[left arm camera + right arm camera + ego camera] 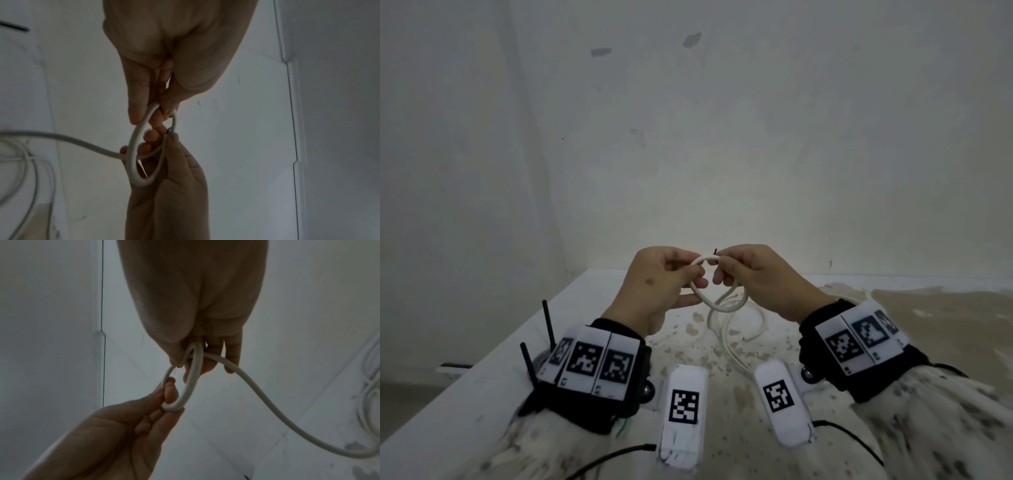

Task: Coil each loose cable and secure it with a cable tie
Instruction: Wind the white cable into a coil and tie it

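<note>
Looping a white cable between two hands

Head view: the left hand (659, 287) and right hand (756, 279) were raised above the stained table (592, 308), both pinching a small loop of white cable (709, 301). A dark cable tip (715, 252) stuck up at the right fingertips. The remaining cable lay on the table below.

Left wrist view: the left hand (174, 48) had thumb and fingers closed on the loop (133, 146) top; the right hand (174, 186) gripped its other side.

Right wrist view: the right hand (195, 296) pinched the crossing strands; the left hand (123, 426) fingers curled around the loop's (189, 386) far end.
</note>
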